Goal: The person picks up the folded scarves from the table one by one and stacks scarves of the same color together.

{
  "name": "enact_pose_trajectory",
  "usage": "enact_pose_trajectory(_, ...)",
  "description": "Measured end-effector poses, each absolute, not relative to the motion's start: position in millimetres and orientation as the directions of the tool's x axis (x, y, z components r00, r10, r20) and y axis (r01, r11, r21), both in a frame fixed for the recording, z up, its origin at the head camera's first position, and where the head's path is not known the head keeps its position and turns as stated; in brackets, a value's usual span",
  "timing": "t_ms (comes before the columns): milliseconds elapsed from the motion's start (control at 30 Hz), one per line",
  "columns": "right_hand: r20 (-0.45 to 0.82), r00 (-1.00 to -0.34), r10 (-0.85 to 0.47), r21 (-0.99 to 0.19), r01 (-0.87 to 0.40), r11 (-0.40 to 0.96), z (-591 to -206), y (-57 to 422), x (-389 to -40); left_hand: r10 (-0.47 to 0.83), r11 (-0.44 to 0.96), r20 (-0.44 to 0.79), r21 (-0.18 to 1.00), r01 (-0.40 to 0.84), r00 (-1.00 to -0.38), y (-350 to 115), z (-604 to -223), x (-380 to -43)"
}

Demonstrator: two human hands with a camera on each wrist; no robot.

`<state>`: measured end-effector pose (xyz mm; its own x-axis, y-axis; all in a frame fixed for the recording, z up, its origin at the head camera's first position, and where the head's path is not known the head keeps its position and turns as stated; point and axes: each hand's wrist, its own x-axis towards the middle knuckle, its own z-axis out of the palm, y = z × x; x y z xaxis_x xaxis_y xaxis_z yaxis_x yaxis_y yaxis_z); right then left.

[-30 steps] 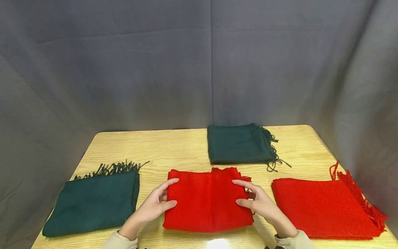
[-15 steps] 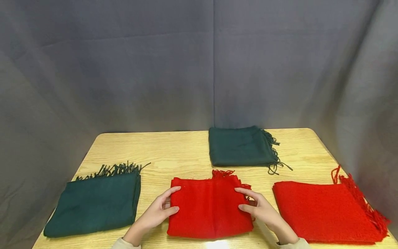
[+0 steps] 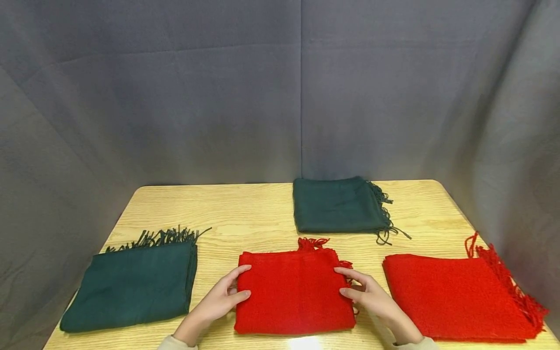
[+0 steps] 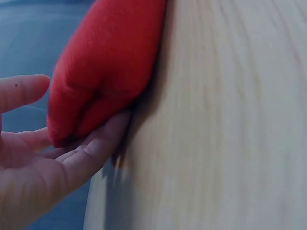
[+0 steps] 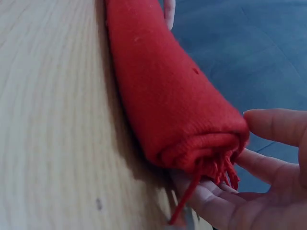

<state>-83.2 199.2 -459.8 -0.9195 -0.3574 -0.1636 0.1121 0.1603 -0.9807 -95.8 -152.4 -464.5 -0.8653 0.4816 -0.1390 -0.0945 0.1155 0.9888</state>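
A folded red scarf (image 3: 295,294) lies at the front middle of the table, its tassels showing at the far edge and right side. My left hand (image 3: 224,295) holds its left edge, thumb and forefinger over the top. In the left wrist view the other fingers (image 4: 91,153) reach beneath the fold. On the opposite edge, my right hand (image 3: 369,291) grips the scarf the same way. The right wrist view shows the rolled-looking end (image 5: 201,148) with loose tassels, the thumb at its top and fingers underneath.
Another folded red scarf (image 3: 455,296) with fringe lies at the right. One dark green scarf (image 3: 135,287) lies at the left, its fringe pointing away. A second dark green scarf (image 3: 337,206) is at the back of the wooden table (image 3: 210,204). Grey curtains (image 3: 197,112) hang around.
Both hands have brought the middle red scarf a little nearer to the front edge. Its central crease has flattened, and more tassel shows at its far edge.
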Motion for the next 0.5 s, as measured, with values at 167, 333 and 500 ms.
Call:
enact_pose_trajectory(167,-0.155,-0.914,-0.375,-0.983,0.104,0.154,-463,203,-84,0.473,0.151,-0.126,0.987,-0.061,-0.872,-154,-466,-96)
enact_pose_trajectory(333,-0.127,-0.927,-0.354,-0.976,0.054,0.209,-462,209,-83,0.454,0.272,-0.055,0.959,0.079,-0.889,-156,-464,-95)
enact_pose_trajectory(500,-0.146,-0.924,-0.353,-0.978,0.081,0.192,-457,215,-80,0.456,0.459,0.064,0.838,0.296,-0.888,-158,-458,-96)
